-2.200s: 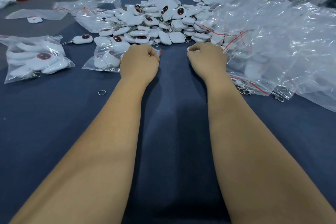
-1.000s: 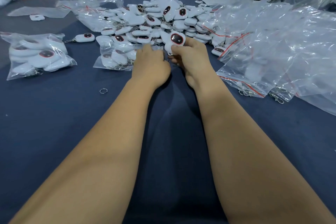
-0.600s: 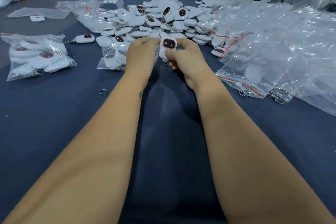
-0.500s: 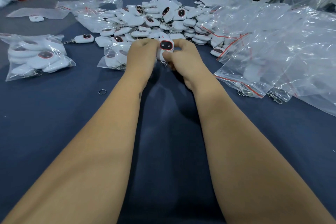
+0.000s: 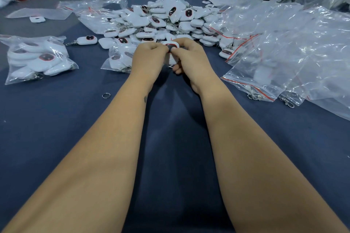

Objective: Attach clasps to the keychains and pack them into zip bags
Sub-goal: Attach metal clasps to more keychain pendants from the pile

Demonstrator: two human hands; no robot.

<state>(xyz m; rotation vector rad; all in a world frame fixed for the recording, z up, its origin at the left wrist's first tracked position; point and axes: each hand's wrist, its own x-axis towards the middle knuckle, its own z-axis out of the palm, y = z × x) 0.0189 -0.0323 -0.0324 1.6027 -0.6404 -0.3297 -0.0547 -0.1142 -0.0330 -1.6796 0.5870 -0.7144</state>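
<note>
Head view, both forearms reaching forward over the dark blue surface [image 5: 56,119]. We see one white keychain [image 5: 172,53] held between the two hands, just in front of the loose pile of keychains [image 5: 166,19]. Its long axis runs roughly away from us, standing steeply; the dark, red-rimmed oval face is turned toward the camera at the far, upper end, and the lower end, where a bit of metal shows, points down toward the surface. The left hand [image 5: 148,58] is closed with its fingers curled, pinching the keychain's left edge. The right hand [image 5: 191,58] is likewise curled, its thumb pressed on the dark oval and its fingers wrapped behind the body. The two hands meet around the piece, so neither is free.

To the left of the left hand lies a zip bag [image 5: 118,57] with keychains in it, touching the near edge of the pile. Farther left sits a fuller packed bag [image 5: 37,58], and between them a single keychain with chain [image 5: 86,40]. A loose split ring [image 5: 106,95] lies on the surface near the left forearm. Empty zip bags [image 5: 284,47] with red seal strips are heaped at right.
</note>
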